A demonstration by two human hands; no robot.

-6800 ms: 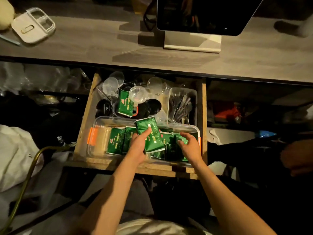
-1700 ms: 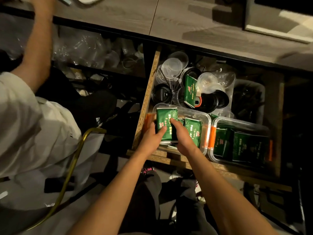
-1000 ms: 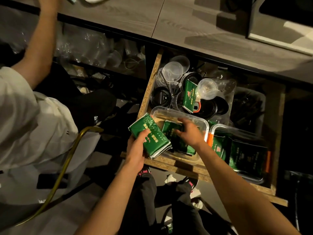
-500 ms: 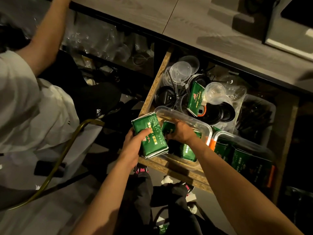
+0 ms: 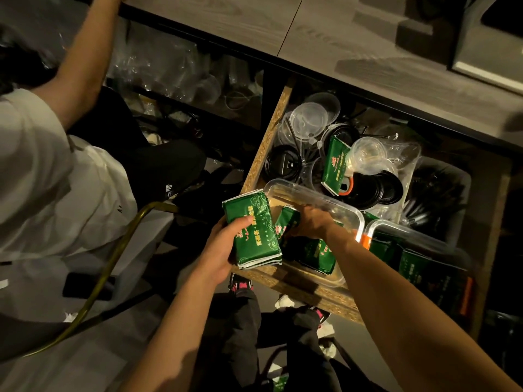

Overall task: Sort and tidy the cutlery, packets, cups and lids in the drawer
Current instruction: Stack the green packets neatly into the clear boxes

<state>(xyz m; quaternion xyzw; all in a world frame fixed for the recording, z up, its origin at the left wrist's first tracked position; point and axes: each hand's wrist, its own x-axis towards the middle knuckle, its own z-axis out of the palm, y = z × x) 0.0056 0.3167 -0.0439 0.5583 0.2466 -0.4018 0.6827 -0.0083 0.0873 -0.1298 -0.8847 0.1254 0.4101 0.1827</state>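
The left hand (image 5: 223, 247) grips a stack of green packets (image 5: 252, 230), thumb laid across the top face and fingers curled under the stack's left side. The stack is held above the drawer's (image 5: 266, 154) front left corner, tilted, its lower end over the wooden front edge. Just to its right, the right hand (image 5: 311, 222) reaches down into a clear plastic tub (image 5: 317, 193) that sits at the front left of the drawer; its fingers are curled onto the upper end of another green packet (image 5: 285, 224) standing tilted in the tub, pinching it. More green packets (image 5: 317, 253) lie flat in the tub beneath the right wrist.

To the right, touching the first tub, a second clear tub (image 5: 410, 236) with an orange clip holds further green packets in shadow. Behind the tubs, toward the drawer's back left corner, lie clear plastic lids (image 5: 308, 117) and black lids (image 5: 280, 162). One green packet (image 5: 336, 162) leans among them, with a clear cup (image 5: 368, 151) beside it and a stack of black lids (image 5: 379, 190) below. Along the right side stands a dark bin (image 5: 441, 190); its contents are too dim to tell.

Left of the drawer a person in a white shirt (image 5: 42, 171) raises an arm to the countertop (image 5: 368, 46).
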